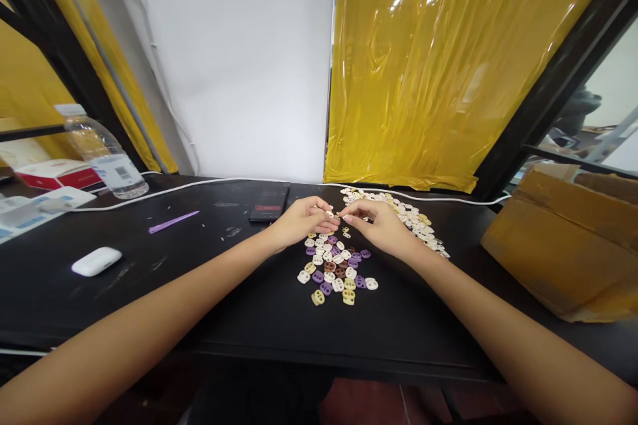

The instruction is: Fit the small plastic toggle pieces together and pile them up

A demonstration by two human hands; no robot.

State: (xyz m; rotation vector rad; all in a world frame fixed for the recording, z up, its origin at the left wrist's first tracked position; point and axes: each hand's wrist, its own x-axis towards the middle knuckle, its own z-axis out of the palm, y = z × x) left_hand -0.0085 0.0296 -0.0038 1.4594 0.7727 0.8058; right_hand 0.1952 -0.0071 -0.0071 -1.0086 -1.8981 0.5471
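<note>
My left hand (306, 218) is closed, pinching a small white two-holed cord lock (329, 214) between thumb and fingers. Close to it on the right, my right hand (373, 220) has thumb and forefinger pressed around a tiny pale piece, too small to make out. Below both hands lies a loose pile of white, purple, yellow and brown cord locks (339, 267). Behind my right hand spreads a larger heap of mostly white cord locks (416, 220), partly covered by that hand.
A black phone (266, 211) lies behind my left wrist. Leftward are a purple strip (173, 222), a white earbud case (96, 261), a water bottle (112, 159) and a red-and-white box (60, 174). A cardboard box (563, 246) stands right. A white cable (219, 181) runs along the back.
</note>
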